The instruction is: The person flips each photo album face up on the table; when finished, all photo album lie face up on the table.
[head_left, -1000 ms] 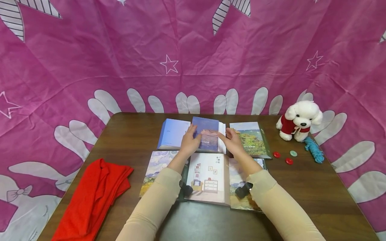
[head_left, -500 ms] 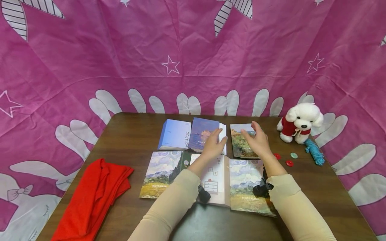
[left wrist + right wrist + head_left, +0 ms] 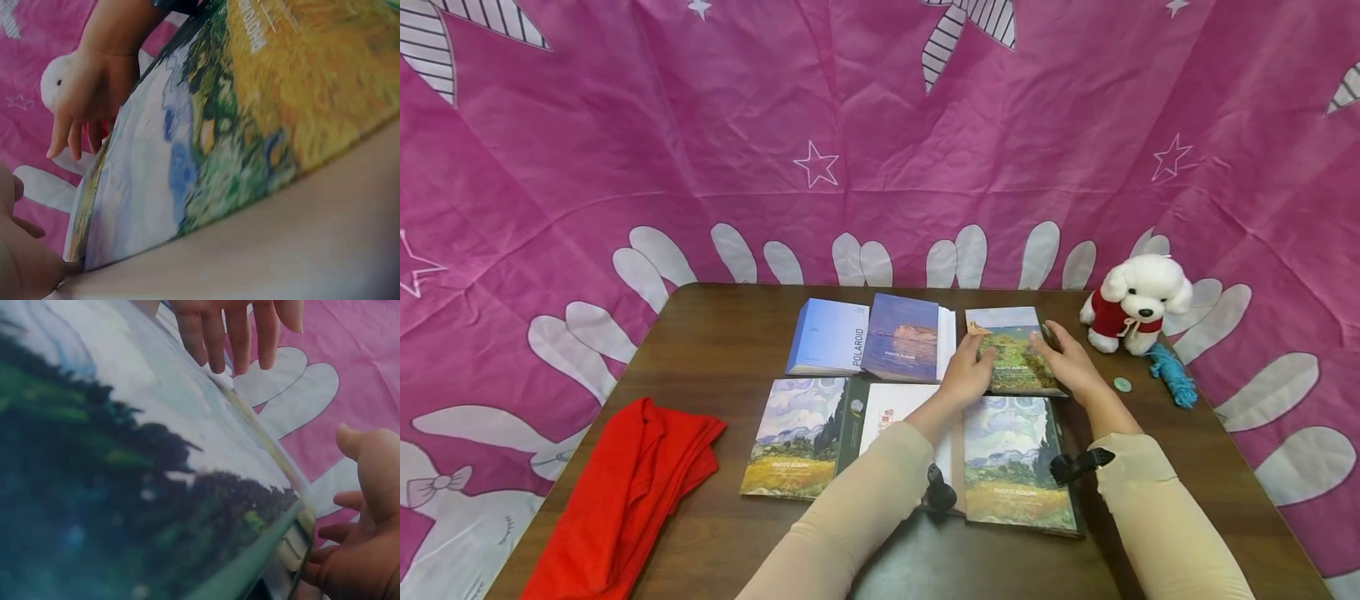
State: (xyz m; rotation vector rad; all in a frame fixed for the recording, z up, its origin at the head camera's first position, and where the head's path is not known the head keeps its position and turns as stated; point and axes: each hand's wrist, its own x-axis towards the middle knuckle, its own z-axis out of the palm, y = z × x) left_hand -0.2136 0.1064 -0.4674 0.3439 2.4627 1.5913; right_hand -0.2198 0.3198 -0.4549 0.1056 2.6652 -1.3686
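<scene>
At the back right of the wooden table [image 3: 722, 350], your left hand [image 3: 966, 375] and right hand [image 3: 1072, 367] flank the garden-cover photo album [image 3: 1017, 358]. Your fingers are extended and slightly apart on both hands; whether they touch its edges cannot be told. It lies right of the sea-cliff photo album [image 3: 904, 340] and behind the right-hand wheat-field photo album [image 3: 1011, 467]. Beyond your right hand sits the white plush dog [image 3: 1142, 292], beside blue yarn [image 3: 1172, 377].

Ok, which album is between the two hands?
The green landscape album, back row, nearest the plush dog: only it has the left hand and right hand at opposite sides.
</scene>
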